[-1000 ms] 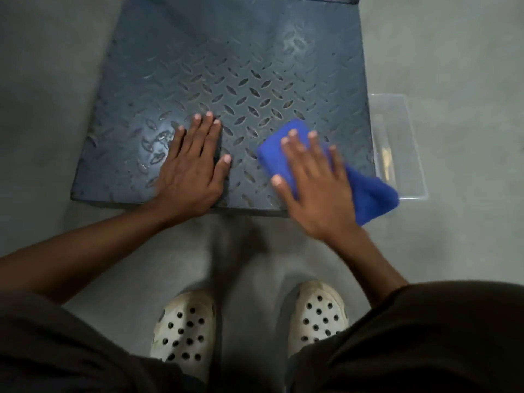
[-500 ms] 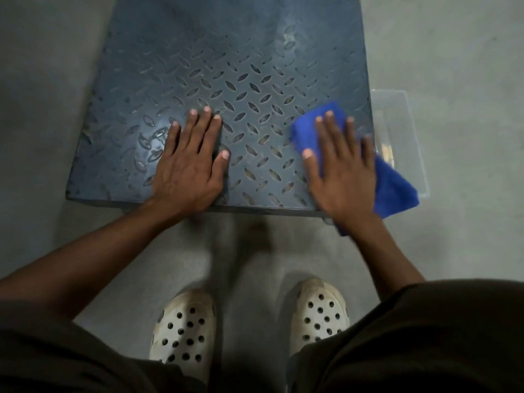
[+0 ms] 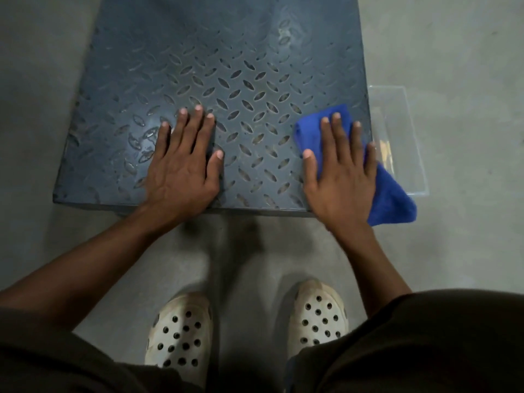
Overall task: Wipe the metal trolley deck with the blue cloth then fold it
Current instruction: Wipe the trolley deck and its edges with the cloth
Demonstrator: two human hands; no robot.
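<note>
The dark metal trolley deck [image 3: 226,58] with a raised diamond pattern fills the upper middle of the head view. My left hand [image 3: 184,163] lies flat on its near edge, fingers spread, holding nothing. My right hand [image 3: 340,171] presses flat on the blue cloth [image 3: 391,197] at the deck's near right corner. Part of the cloth sticks out beyond my fingertips and part hangs off the right edge of the deck.
A clear plastic box [image 3: 402,131] sits on the grey floor against the deck's right side. My two white perforated clogs [image 3: 181,336] [image 3: 320,316] stand on the floor just in front of the deck's near edge.
My right hand has slid the blue cloth rightward along the near edge to the deck's right corner. My left hand has stayed planted in place.
</note>
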